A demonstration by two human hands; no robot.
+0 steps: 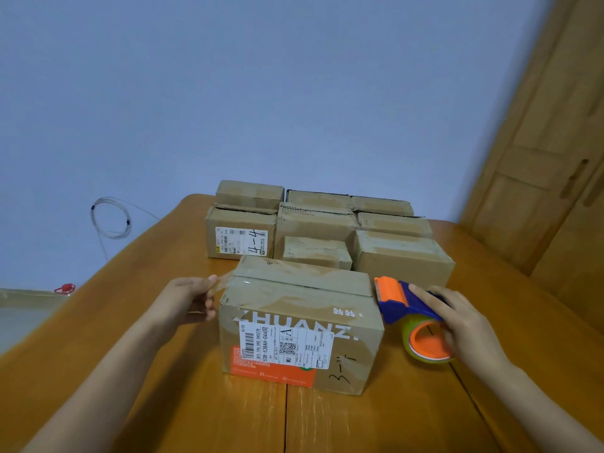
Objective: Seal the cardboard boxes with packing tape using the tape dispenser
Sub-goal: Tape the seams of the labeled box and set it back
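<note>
A cardboard box [300,325] with a white shipping label and orange print stands on the wooden table [196,403], nearest to me. Clear packing tape [225,281] runs across its top and hangs off its left edge. My left hand [189,300] pinches that loose tape end beside the box's left side. My right hand [457,322] grips the blue and orange tape dispenser [411,308], which sits just right of the box, its tape roll facing me.
Several more cardboard boxes [313,223] stand in rows behind the near box, one marked 4-4 [242,238]. A wooden door [549,142] stands at the right. A coiled wire [111,217] hangs on the blue wall at the left.
</note>
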